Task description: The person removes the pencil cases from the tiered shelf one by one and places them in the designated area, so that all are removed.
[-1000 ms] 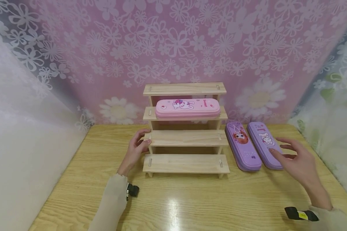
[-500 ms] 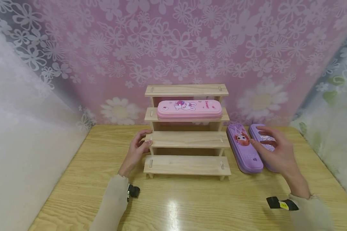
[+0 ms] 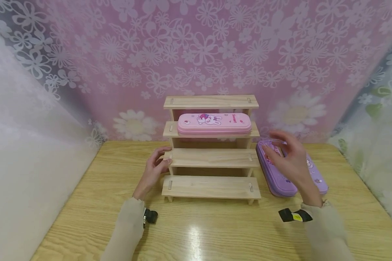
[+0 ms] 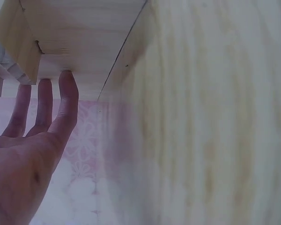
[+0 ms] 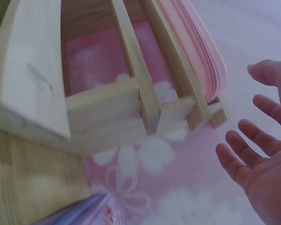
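Right hand (image 3: 289, 159) has moved left and toward the shelf since a second ago: it was over the right purple case, now it hovers over the gap between the two purple cases, fingers spread and loosely bent, holding nothing. Wrist view confirms an open palm with nothing in it. Whether the fingertips touch a case, can't tell.

Left case (image 3: 274, 174) lies flat on the tabletop (image 3: 85, 203), just right of the shelf (image 3: 211, 157), long axis running away from the person. Its far end sits under the right hand's fingers; near end pokes out below the palm. Right case (image 3: 317, 174) lies beside it, mostly hidden behind the hand and wrist, near end visible to the right of the wrist. It now sits angled a bit more than in the earlier frames.

Left hand (image 3: 155, 168) is unchanged: resting against the left end of the shelf's third step, fingers nearly straight, tips on the wood, thumb at the step's edge. No grip visible, just contact.

Pink case (image 3: 214, 123) lies lengthwise on the second step from the top, well apart from both hands. Floral curtain (image 3: 196, 54) hangs behind the shelf.
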Demonstrator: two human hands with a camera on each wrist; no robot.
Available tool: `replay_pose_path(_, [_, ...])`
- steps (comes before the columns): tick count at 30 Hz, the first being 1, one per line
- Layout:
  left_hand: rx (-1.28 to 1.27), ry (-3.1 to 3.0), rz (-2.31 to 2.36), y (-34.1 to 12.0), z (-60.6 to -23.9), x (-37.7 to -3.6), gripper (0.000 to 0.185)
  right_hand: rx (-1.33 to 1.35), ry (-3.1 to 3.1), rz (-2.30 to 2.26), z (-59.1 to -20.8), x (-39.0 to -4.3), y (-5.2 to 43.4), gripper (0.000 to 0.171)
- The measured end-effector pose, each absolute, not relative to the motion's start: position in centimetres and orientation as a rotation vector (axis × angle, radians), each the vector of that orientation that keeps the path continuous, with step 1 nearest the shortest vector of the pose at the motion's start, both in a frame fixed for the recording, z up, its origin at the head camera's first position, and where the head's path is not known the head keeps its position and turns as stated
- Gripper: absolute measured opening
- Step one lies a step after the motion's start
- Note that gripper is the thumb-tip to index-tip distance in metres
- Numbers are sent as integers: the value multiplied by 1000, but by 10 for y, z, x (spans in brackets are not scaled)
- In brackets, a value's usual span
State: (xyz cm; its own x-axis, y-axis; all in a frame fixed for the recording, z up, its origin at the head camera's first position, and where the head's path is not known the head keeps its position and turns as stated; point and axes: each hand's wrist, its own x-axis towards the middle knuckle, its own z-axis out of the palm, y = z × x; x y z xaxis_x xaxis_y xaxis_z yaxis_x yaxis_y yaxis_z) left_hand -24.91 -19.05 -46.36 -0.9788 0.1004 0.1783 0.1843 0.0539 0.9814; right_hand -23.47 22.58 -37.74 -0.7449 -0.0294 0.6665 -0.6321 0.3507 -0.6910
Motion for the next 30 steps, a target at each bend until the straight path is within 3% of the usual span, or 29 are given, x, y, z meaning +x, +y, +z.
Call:
replay_pose_path(13, [-244, -2276, -2043, -186, -460, -250, 37, 597, -2042, 1485, -360, -265, 189, 43])
replay_pose_path(30, [-304, -2351, -1931, -187, -457, -251, 35, 489, -2286, 1398, -359, -286, 168, 56])
